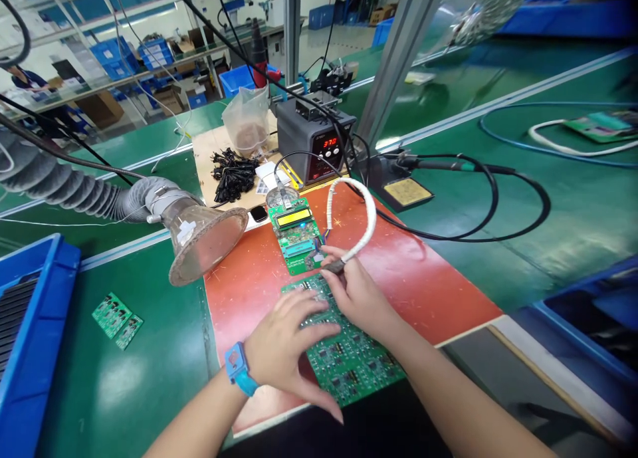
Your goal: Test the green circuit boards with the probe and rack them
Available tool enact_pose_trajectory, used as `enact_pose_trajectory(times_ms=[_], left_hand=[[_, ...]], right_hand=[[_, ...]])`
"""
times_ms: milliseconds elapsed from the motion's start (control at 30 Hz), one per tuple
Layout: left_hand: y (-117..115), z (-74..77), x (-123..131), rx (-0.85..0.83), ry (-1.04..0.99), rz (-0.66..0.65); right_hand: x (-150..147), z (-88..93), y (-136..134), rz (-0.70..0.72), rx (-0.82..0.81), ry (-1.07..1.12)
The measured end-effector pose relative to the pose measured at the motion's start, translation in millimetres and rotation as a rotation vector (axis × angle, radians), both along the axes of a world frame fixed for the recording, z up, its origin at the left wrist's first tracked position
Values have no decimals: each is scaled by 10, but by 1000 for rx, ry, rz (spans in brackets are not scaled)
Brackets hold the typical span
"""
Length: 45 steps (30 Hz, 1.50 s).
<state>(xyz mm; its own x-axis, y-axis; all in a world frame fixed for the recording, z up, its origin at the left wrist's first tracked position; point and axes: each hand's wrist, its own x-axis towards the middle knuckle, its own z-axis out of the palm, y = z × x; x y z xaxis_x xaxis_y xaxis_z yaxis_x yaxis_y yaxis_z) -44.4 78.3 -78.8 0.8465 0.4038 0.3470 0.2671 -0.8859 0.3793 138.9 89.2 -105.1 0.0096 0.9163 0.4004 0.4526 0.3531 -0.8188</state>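
Note:
A large green circuit board panel (349,355) lies on the red mat, its near edge by my body. Over its left side my left hand (294,335) is spread, fingers apart and holding nothing; whether it touches the panel I cannot tell. My right hand (356,285) pinches the dark end of a white-wrapped cable (366,222) above the panel's far edge. The cable loops back to a small green programmer board (299,235) with a lit yellow display and a blue light. The tip of the cable's dark end is partly hidden by my fingers.
A funnel-shaped fume extractor (207,242) hangs at left. Behind stand a soldering station (316,139) reading 370 and a soldering iron in its holder (399,185). Black parts (234,175) lie piled nearby. Small boards (117,318) and a blue bin (37,325) are at left.

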Motion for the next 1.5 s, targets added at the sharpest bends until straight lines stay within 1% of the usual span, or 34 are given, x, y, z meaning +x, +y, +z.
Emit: enact_pose_trajectory(times_ms=[67,133,233,333,567,767,833,900,933,967,1033,1067,1100,1133,1167,1233,1500], left_hand=[[-55,45,38,-44,-4,-76],[-91,80,63,-88,25,-103],[-112,110,66,-134,93,-108],[-133,117,48,-137,151,-126],[-160,67,59,-112,213,-111],[-162,12,67,-92,147,-106],[-167,9,49,-79,82,-111],[-153,11,16,-65,-28,-108],[-134,9,-6,-56,-90,-55],[-107,6,-30,-56,-142,55],[-33,-11,-78,-107,-197,382],[9,-23,-101,-166,-192,528],[51,-34,-121,-240,-179,626],[88,-45,-138,-317,-165,664],[119,-52,-152,-383,-156,655],[159,-59,-169,-457,-153,612],[174,-52,-188,-488,-184,550]], right_hand=[[-4,7,3,-7,11,-2],[-8,17,5,-10,19,-6],[-10,35,5,-10,34,-8],[-9,47,2,-16,33,-15],[-14,47,14,-18,5,3],[-17,14,27,-13,41,0],[-15,2,29,-12,49,1],[-10,-3,31,-11,48,3],[-7,-2,32,-10,45,2],[-4,0,33,-8,41,1],[1,9,35,-2,28,-2],[3,14,37,0,20,-2],[5,19,39,2,14,0],[6,23,41,3,11,3],[6,26,43,4,8,6],[7,28,49,7,2,9],[6,14,60,-2,4,32]])
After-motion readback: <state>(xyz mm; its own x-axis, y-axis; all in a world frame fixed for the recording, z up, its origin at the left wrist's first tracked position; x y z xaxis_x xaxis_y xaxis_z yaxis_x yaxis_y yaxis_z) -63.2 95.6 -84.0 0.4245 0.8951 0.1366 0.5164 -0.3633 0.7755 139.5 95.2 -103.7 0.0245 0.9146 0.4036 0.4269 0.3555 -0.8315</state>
